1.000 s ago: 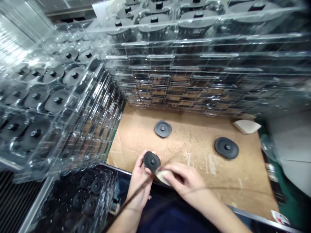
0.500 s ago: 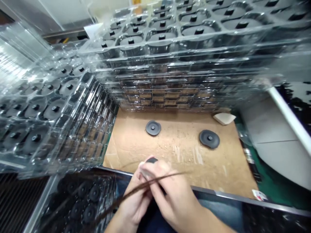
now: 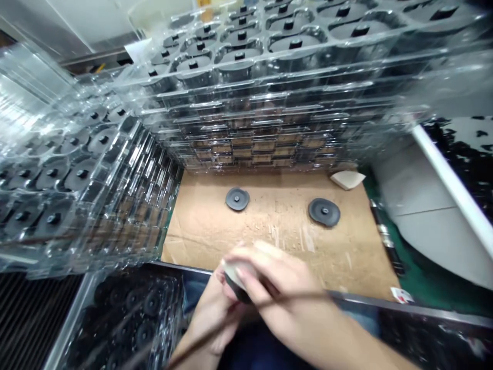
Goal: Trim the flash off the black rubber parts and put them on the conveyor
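At the near edge of the cardboard, my left hand (image 3: 217, 306) is closed round a dark rubber disc (image 3: 236, 292), of which only the rim shows. My right hand (image 3: 279, 288) is closed over the disc from above. Its fingers pinch a pale, flat piece (image 3: 234, 270) against the disc; its kind I cannot make out. Two similar dark discs lie beyond my hands, one at the left (image 3: 237, 199) and one at the right (image 3: 324, 211), each with a small hub in the middle.
Tall stacks of clear plastic trays (image 3: 246, 110) holding dark discs stand behind and to the left (image 3: 87, 174) of the brown cardboard (image 3: 204, 226). A pale wedge-shaped piece (image 3: 347, 179) lies at its back right. More black parts lie in a tray (image 3: 133, 318) below left. Blurred hair strands cross the view.
My right hand has shifted over the disc and the pale piece now shows more fully, with the disc's rim beneath it. The whole view has moved slightly; the loose discs stay in place.
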A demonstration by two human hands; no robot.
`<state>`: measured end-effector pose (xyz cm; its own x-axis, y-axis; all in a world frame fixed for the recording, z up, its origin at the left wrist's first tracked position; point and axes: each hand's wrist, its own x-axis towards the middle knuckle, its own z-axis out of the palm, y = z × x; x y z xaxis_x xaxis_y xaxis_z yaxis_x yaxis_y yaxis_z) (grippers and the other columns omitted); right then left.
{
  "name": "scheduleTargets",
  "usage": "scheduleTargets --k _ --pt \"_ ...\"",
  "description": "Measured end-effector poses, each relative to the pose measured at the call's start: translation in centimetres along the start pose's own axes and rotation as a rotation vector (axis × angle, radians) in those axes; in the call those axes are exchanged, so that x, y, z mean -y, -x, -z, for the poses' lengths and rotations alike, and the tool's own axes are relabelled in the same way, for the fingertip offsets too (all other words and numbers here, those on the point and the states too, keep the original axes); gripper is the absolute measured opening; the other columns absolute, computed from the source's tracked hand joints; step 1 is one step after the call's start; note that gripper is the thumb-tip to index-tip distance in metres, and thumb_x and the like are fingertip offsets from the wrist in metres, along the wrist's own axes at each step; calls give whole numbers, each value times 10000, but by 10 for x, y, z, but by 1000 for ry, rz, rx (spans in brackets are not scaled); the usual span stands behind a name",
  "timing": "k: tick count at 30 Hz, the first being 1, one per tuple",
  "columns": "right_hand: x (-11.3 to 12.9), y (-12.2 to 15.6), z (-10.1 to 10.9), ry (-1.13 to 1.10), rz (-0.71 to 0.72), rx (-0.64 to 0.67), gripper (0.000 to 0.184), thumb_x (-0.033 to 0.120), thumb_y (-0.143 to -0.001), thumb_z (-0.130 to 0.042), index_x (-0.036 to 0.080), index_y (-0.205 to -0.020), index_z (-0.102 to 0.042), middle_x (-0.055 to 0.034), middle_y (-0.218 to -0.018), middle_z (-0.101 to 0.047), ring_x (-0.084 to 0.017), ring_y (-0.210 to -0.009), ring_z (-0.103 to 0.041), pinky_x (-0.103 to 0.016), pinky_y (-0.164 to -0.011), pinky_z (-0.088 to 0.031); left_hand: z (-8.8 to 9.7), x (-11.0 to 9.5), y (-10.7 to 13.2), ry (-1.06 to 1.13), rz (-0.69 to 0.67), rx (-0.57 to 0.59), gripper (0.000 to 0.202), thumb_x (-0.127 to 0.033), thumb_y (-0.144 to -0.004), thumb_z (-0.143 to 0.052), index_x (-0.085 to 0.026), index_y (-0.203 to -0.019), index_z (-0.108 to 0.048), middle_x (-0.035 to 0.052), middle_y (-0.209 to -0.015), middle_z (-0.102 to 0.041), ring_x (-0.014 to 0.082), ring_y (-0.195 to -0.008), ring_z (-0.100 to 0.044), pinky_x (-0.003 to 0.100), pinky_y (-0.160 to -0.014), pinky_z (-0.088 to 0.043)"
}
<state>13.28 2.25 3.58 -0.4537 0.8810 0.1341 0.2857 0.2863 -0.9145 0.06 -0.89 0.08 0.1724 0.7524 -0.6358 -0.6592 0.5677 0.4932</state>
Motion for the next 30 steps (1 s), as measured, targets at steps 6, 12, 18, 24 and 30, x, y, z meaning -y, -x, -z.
scheduleTargets --k 6,12,18,24,30 --pt "3 8 12 -79 72 89 250 36 -798 -474 178 -961 -600 -14 -905 -642 -96 -817 -598 -166 -743 -475 -2 -4 4 33 48 53 498 -267 -506 -801 -246 -985 -666 40 -1031 -675 183 -977 -594 219 -839 -464" --pt "4 14 42 35 -28 197 225 69 -796 -482 218 -919 -598 6 -776 -624 -107 -663 -584 -193 -588 -477 -18 -9 3 23 133 57 401 -177 -501 -799 -201 -884 -682 21 -898 -675 113 -771 -606 171 -723 -476" --pt "-23 15 41 74 -49 107 199 174 -868 -469 261 -989 -600 -15 -853 -634 -160 -797 -584 -284 -709 -484 -10 -12 8 124 113 37 405 -175 -578 -763 -238 -965 -662 42 -1028 -666 169 -906 -617 264 -784 -509" --pt "-93 40 12 204 -284 -175 255 281 -888 -417 220 -1106 -534 -67 -1039 -584 -173 -889 -603 -276 -700 -519 -1 -8 5 170 15 64 514 -272 -570 -763 -269 -1064 -621 60 -1103 -643 266 -988 -609 357 -858 -491" --pt "-115 64 -10 464 -310 -240 392 348 -788 -566 205 -1154 -566 -140 -1261 -416 -292 -964 -500 -499 -814 -435 -1 -6 1 223 -16 33 647 -284 -639 -711 -278 -1241 -474 82 -1126 -641 268 -1064 -573 376 -975 -407"
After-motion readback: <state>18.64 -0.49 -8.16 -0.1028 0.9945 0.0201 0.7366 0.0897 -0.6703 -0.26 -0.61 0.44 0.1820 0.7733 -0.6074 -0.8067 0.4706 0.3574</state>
